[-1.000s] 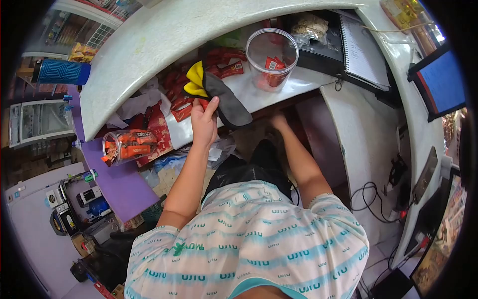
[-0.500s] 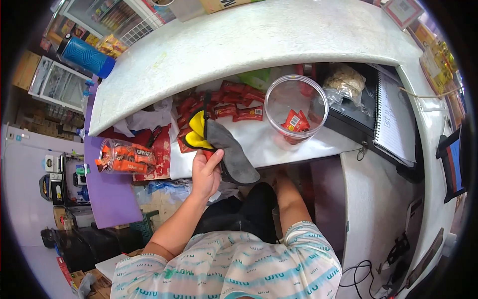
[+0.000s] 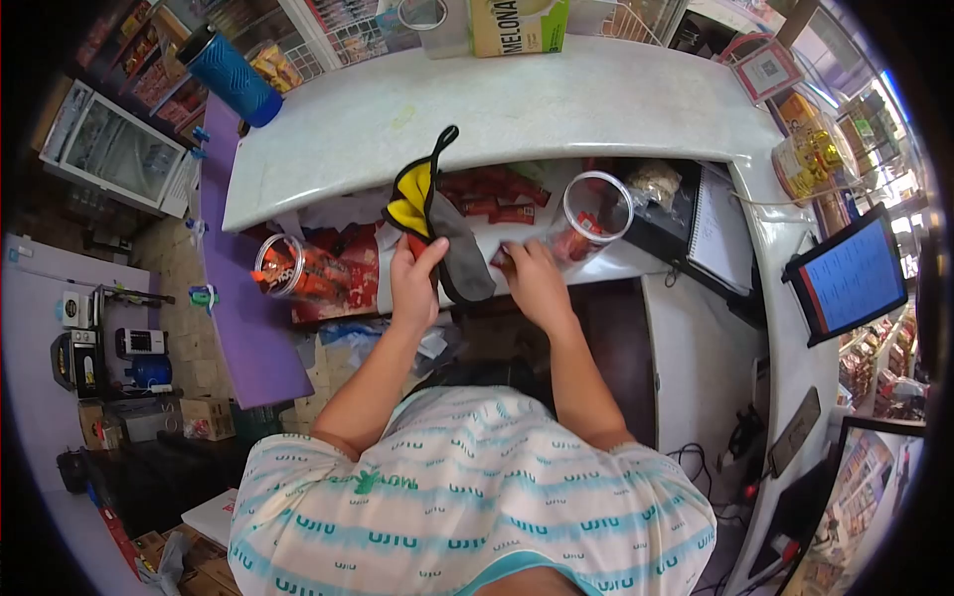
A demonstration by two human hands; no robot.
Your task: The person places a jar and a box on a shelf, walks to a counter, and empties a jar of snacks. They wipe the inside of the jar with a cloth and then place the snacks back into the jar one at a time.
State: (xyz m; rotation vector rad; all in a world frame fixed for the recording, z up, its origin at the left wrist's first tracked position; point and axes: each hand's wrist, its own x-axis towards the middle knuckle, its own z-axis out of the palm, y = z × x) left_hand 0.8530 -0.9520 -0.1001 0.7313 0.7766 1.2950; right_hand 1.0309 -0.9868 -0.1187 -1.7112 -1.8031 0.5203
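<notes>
My left hand grips a grey and yellow cloth item with black edging and a loop at its top. Just to its right, my right hand has its fingers pinched on a small dark red piece at the shelf's edge. Red packets lie on the shelf behind the cloth item. A clear round jar with red packets in it stands right of my right hand. Another clear jar lies on its side at the left, filled with orange-red wrapped snacks.
A white curved counter arches above the shelf. On it stand a blue bottle, a Melona box and a QR code stand. A spiral notebook and a tablet are at the right.
My right hand has come up from beside my leg to the shelf, beside the cloth item. My left hand still holds that item, now more upright. The camera view has shifted.
</notes>
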